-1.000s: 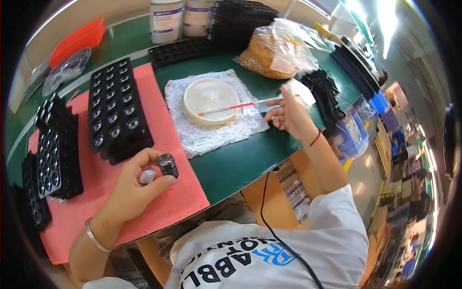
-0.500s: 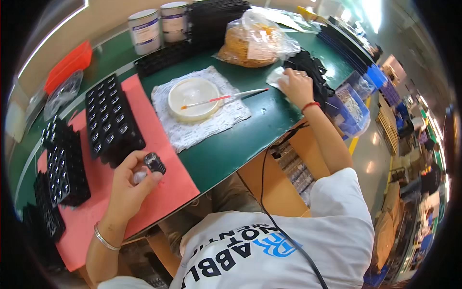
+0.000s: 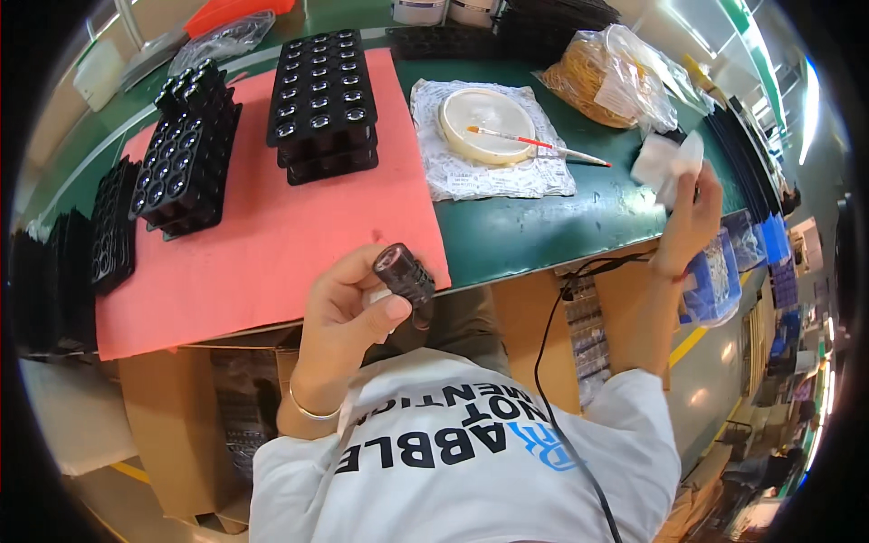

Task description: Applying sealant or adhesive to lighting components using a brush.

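Observation:
Over the front edge of the pink mat (image 3: 308, 217), my left hand (image 3: 347, 306) grips a short black ribbed cylinder (image 3: 406, 274) with a dark glassy end turned upward. Something white shows partly behind the thumb; what it is I cannot tell. At the right end of the table, my right hand (image 3: 692, 224) pinches a crumpled white tissue (image 3: 668, 166), held up off the surface. Left of it lies a thin paintbrush (image 3: 543, 145), resting across a round pale dish (image 3: 450, 127) on a white printed cloth (image 3: 507, 184).
Black trays of shiny round parts (image 3: 323, 100) (image 3: 181, 167) stand on the mat and to its left. A clear bag of yellowish bands (image 3: 602, 81) sits at the back right. A blue bin (image 3: 715, 281) and a black cable (image 3: 545, 348) are beside the table.
My right hand has lifted the tissue from beside the black cloth-like bundle. My left hand has brought the cylinder closer to my body. The view has swung, shifting the table within the picture.

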`<state>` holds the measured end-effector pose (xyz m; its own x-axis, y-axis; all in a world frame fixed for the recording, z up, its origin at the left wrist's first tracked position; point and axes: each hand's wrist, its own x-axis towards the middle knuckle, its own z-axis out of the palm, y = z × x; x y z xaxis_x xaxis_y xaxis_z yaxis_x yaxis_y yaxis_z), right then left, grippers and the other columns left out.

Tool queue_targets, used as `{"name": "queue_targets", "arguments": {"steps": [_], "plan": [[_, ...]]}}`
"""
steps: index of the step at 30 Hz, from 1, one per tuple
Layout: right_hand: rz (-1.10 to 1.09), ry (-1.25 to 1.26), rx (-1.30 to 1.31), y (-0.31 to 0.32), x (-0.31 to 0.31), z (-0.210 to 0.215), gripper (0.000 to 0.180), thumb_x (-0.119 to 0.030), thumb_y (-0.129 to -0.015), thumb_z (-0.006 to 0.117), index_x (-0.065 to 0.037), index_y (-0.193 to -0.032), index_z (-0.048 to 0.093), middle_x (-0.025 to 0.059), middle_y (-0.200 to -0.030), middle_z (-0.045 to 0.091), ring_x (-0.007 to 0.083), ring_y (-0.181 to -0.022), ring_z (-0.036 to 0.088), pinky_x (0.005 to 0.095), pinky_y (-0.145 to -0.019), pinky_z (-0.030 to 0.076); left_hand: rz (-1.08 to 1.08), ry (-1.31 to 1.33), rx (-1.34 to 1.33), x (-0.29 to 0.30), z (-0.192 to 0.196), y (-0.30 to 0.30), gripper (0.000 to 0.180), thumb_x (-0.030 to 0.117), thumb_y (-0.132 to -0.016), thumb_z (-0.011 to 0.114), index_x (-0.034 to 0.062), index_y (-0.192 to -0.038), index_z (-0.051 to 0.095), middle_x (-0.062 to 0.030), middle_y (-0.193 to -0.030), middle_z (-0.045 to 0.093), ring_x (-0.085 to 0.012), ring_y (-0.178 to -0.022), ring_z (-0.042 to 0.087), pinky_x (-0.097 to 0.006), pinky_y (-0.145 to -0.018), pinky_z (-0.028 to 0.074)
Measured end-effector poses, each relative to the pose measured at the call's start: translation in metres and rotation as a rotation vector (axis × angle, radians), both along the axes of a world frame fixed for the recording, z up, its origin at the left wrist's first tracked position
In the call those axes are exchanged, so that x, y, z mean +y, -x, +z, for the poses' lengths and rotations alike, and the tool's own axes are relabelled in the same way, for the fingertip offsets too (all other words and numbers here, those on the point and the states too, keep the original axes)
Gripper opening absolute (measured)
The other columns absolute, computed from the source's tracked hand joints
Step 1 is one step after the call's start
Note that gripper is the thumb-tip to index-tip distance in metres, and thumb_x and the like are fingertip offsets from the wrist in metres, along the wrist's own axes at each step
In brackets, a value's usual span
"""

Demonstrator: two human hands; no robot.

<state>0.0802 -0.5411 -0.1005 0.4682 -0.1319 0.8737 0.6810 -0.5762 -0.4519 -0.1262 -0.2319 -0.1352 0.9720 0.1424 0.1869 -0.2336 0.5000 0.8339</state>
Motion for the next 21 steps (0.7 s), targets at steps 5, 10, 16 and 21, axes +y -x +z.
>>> {"name": "queue_targets", "arguments": {"steps": [5,10,16,21], "plan": [[0.470,0.343,-0.218,0.090,0.068,-0.025,0.015,-0.011,-0.082,0.056,0.001,-0.088,0.050,0.0186,-0.086,0.058,0.0269,-0.073,0.054,0.0388,-0.070,0.042,0.136,-0.112,-0.027,-0.007,-0.011,0.006,0.033,0.015,-0.077,0.064,-0.0007,-0.105,0.054,-0.0070,-0.091,0.062,-0.0032,-0.062,0.051,-0.013,-0.045,0.031],[0.558,0.161,-0.002,0.127,0.115,-0.036,0.024,0.001,-0.064,0.067,-0.006,-0.085,0.060,0.0064,-0.076,0.061,0.0177,-0.062,0.056,0.0254,-0.053,0.044,0.100,-0.097,-0.084,-0.022,-0.017,0.002,0.026,0.004,-0.080,0.059,-0.0045,-0.104,0.054,-0.0115,-0.102,0.059,-0.0101,-0.082,0.057,-0.019,-0.069,0.045],[0.550,0.220,0.064,0.135,0.130,-0.036,0.033,0.008,-0.059,0.066,-0.003,-0.090,0.064,0.0050,-0.077,0.056,0.0162,-0.058,0.053,0.0244,-0.049,0.044,0.232,-0.267,0.051,-0.039,-0.018,0.005,0.030,-0.001,-0.079,0.060,-0.0068,-0.107,0.052,-0.0091,-0.100,0.058,-0.0116,-0.089,0.055,-0.024,-0.079,0.044],[0.651,0.242,0.227,0.146,0.134,-0.034,0.031,0.007,-0.061,0.064,0.003,-0.092,0.063,0.0079,-0.076,0.055,0.0184,-0.059,0.055,0.0263,-0.050,0.045,0.347,-0.336,-0.010,-0.043,-0.024,0.004,0.030,0.001,-0.076,0.064,-0.0074,-0.104,0.055,-0.0058,-0.092,0.060,-0.0092,-0.082,0.055,-0.022,-0.075,0.044]]}}
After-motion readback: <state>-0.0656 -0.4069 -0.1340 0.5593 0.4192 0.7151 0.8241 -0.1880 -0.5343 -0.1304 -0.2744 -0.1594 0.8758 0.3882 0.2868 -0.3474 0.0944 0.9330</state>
